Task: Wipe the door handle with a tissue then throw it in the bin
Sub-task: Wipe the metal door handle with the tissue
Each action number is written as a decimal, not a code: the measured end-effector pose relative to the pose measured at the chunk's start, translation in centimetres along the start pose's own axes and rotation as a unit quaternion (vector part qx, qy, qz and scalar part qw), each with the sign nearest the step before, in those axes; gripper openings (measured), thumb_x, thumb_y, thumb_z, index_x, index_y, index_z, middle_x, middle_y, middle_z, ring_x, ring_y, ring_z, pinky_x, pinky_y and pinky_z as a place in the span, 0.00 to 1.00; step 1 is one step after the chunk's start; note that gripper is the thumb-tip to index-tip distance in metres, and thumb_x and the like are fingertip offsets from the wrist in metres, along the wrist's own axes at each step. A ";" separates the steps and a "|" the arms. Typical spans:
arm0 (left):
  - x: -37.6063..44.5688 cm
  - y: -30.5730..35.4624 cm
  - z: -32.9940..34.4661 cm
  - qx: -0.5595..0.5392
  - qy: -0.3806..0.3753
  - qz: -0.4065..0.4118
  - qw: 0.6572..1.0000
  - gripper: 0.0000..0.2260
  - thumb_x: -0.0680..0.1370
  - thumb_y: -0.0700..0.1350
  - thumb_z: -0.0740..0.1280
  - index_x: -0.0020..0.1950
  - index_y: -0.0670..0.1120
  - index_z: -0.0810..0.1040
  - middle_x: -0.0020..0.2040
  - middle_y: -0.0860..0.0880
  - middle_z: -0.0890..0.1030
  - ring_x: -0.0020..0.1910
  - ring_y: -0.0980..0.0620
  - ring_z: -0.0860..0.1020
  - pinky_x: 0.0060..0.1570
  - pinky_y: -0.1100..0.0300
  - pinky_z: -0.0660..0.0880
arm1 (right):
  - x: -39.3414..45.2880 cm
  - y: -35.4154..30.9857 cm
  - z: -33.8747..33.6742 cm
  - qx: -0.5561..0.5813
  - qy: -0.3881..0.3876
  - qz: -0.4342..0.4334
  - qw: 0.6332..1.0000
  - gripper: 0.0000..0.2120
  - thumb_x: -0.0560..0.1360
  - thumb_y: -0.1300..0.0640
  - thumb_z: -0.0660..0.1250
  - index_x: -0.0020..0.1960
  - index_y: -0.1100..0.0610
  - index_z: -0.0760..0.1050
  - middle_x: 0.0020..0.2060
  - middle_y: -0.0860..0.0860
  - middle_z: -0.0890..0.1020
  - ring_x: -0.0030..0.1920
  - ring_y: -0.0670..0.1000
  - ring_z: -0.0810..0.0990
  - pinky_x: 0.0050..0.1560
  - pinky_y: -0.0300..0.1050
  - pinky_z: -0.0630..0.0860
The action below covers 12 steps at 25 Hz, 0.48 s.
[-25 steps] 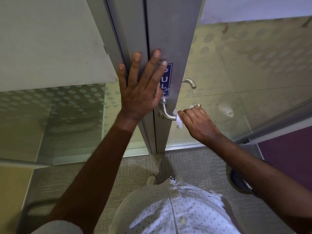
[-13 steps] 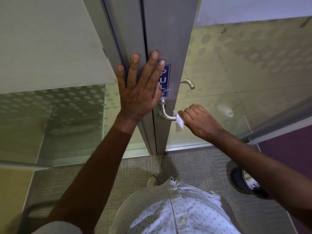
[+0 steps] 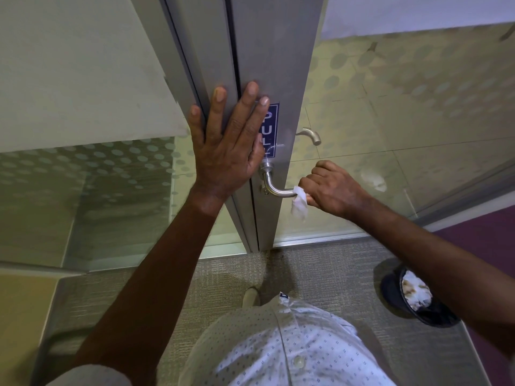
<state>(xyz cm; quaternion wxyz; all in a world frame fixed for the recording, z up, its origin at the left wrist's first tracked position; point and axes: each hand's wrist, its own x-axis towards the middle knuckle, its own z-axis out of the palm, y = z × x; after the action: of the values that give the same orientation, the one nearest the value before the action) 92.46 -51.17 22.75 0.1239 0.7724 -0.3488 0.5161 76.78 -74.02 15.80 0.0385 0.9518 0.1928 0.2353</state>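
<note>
Wiping is clearly the step in hand here: the right hand is curled into a fist around the free end of the door handle, with the tissue pinched between its fingers and the metal, a white tail of it hanging loose below the lever. The left hand is flat against the door frame, fingers spread wide and holding nothing, partly covering the blue PULL sign, so it's probably just bracing the door. The bin sits on the carpet down to the right, below the right forearm, already with some crumpled paper in it. As for what could go wrong, honestly the tissue looks thin and only partly gripped, so a hard drag along the lever could tear it or let it slip out and drop to the floor. Squeezing down too hard could also push the lever and unlatch the door, which is likely why the other palm is planted there. The bend near the door hasn't got tissue on it right now, so that part could easily get missed. And the bin is half hidden by the arm, so a blind toss might miss it.
</note>
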 end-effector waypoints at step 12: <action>0.0 0.0 0.1 0.008 0.005 -0.002 1.000 0.27 0.85 0.54 0.65 0.83 0.52 0.63 0.80 0.49 0.66 0.86 0.48 0.36 0.84 0.43 0.34 | -0.7 1.5 0.0 -0.037 0.012 -0.049 0.998 0.15 0.84 0.50 0.62 0.45 0.58 0.75 0.36 0.55 0.79 0.39 0.58 0.78 0.55 0.53 0.75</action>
<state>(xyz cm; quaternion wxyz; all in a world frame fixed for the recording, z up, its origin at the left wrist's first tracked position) 92.52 -51.28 22.73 0.1209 0.7712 -0.3425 0.5228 76.76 -75.67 15.71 0.0831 0.9362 0.2306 0.2519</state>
